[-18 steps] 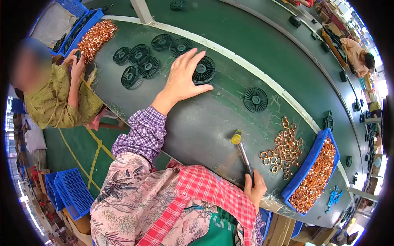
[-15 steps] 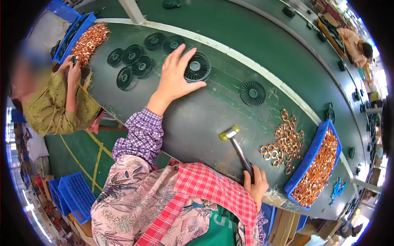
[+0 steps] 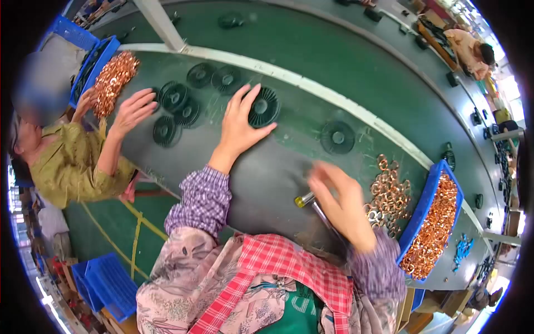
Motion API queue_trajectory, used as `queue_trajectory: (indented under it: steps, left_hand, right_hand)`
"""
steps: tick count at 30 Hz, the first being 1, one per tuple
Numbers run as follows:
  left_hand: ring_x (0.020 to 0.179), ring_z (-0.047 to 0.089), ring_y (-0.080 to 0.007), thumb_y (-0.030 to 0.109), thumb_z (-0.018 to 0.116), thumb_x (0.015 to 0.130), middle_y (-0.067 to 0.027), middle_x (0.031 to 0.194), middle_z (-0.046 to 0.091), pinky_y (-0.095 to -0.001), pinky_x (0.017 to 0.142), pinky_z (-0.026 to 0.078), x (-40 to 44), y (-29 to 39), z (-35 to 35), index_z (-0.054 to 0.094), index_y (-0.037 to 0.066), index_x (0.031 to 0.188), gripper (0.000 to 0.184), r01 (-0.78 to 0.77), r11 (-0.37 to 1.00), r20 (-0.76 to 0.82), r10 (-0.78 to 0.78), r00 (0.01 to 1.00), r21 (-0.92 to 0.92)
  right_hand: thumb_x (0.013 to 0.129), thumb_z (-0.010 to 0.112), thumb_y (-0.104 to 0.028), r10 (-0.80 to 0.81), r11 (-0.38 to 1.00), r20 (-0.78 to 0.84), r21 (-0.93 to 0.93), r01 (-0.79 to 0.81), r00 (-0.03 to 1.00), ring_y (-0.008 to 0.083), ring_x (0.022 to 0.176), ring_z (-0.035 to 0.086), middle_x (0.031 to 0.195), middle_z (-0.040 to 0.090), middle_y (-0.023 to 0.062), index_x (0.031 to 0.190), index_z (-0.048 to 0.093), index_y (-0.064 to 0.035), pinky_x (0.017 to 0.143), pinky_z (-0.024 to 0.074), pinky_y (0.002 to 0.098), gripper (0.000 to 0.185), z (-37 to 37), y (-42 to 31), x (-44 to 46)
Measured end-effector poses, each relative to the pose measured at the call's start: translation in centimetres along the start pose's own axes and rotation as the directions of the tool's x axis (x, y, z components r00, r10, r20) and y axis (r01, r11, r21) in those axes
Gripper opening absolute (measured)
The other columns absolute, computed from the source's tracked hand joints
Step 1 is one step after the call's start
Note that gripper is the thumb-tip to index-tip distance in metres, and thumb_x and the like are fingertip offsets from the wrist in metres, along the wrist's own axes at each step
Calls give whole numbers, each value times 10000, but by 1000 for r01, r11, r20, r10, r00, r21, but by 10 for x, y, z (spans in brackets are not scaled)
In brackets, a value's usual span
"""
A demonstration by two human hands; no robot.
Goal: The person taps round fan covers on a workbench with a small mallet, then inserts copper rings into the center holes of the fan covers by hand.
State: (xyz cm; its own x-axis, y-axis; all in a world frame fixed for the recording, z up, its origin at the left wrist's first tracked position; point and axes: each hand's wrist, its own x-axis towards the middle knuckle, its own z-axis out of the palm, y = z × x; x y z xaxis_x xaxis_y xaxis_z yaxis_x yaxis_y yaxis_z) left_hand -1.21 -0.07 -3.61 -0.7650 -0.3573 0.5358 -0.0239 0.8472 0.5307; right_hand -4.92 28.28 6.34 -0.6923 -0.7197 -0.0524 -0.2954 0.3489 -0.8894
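Note:
A dark green finned wheel point(image 3: 264, 107) lies on the dark work table. My left hand point(image 3: 240, 125) rests against its left edge, fingers and thumb spread. My right hand point(image 3: 340, 201) is smeared by motion above the table, so its grip is unclear. Partly covered by it lies a small mallet with a yellow-tipped head point(image 3: 304, 200). Another finned wheel point(image 3: 337, 137) sits apart, beyond the right hand. Copper-coloured rings point(image 3: 389, 192) are strewn just right of that hand.
Several more finned wheels point(image 3: 173, 97) lie left of my left hand. A co-worker's hand point(image 3: 132, 113) reaches toward them, near a heap of copper-coloured parts point(image 3: 115, 78). A blue bin point(image 3: 405, 243) full of copper-coloured rings and some small blue pieces point(image 3: 463, 250) are at the right.
My right hand has let go of the mallet handle and moved up and forward over it. My left hand stays at the wheel. The co-worker's hand has reached toward the wheels.

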Motion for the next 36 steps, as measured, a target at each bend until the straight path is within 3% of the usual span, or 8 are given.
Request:
queue_trajectory:
  steps: [7, 13, 17, 24, 29, 31, 34, 36]
  left_hand:
    - [1323, 478, -380, 178, 880, 641, -199, 1428, 501, -448, 1099, 397, 1, -5, -7, 435, 58, 1462, 942, 47, 997, -52, -50, 997, -58]
    - [1300, 499, -247, 100, 735, 867, -141, 1440, 498, -376, 1095, 391, 1, -16, 25, 331, 60, 1521, 769, 243, 772, -83, -356, 931, -587]
    - [1184, 572, -189, 206, 624, 993, -99, 1323, 565, -350, 980, 483, 51, -5, 59, 424, 14, 1410, 502, 390, 365, 253, -370, 894, -845]
    - [1232, 547, -235, 571, 489, 995, -47, 1305, 581, -488, 980, 487, 173, 91, 177, 561, 158, 1260, 497, 644, -185, 651, 29, 758, -742]
    - [904, 692, -224, 686, 433, 963, -41, 920, 709, -428, 797, 573, 211, 151, 244, 698, 106, 950, 638, 793, -86, 795, 8, 606, -604]
    - [787, 689, -233, 730, 413, 938, -48, 745, 679, -397, 709, 571, 209, 134, 283, 720, 50, 878, 749, 810, 298, 828, -97, 553, -506]
    - [951, 665, -355, 722, 440, 902, -212, 1004, 667, -434, 818, 542, 205, 113, 288, 732, 8, 938, 772, -79, 992, 466, 116, 877, -97]
    - [1063, 641, -389, 694, 483, 888, -239, 1146, 642, -461, 891, 529, 198, 107, 257, 748, 29, 1021, 728, 122, 988, 431, -152, 890, 96]
  right_hand:
    - [923, 520, -680, 260, 679, 129, 680, -276, 957, 161, 703, 622, 811, 643, 62, 993, 671, -34, 647, 529, 307, 667, 105, 46, 161]
    - [938, 589, -585, 255, 601, 61, 772, -208, 965, 314, 1340, 458, 1437, 471, 215, 1478, 376, 17, 1039, 448, 452, 836, 118, 8, 170]
    - [899, 609, -588, -21, 937, -237, 333, 102, 971, 490, 1335, 407, 1416, 392, 358, 1452, 297, 105, 1110, 361, 481, 940, 65, 28, 205]
    - [837, 555, -721, 230, 969, -539, 53, -240, 810, 499, 1227, 511, 1360, 439, 321, 1442, 315, 78, 1022, 449, 515, 1030, -86, 68, 225]
    - [836, 649, -602, 41, 894, -684, -300, -333, 728, 486, 1112, 571, 1285, 490, 297, 1396, 358, 76, 909, 508, 543, 927, -154, 126, 220]
    - [844, 657, -570, 32, 814, -654, -422, -400, 756, 475, 1077, 595, 1240, 534, 288, 1318, 428, 73, 872, 529, 536, 830, -168, 148, 217]
    - [860, 674, -525, -12, 723, -556, -579, -377, 831, 491, 1048, 611, 1142, 600, 315, 1218, 495, 23, 848, 533, 544, 679, -166, 170, 208]
    - [858, 691, -509, -138, 656, -504, -691, -302, 853, 457, 1086, 602, 1189, 606, 266, 1228, 532, 10, 878, 513, 520, 657, -156, 171, 208]
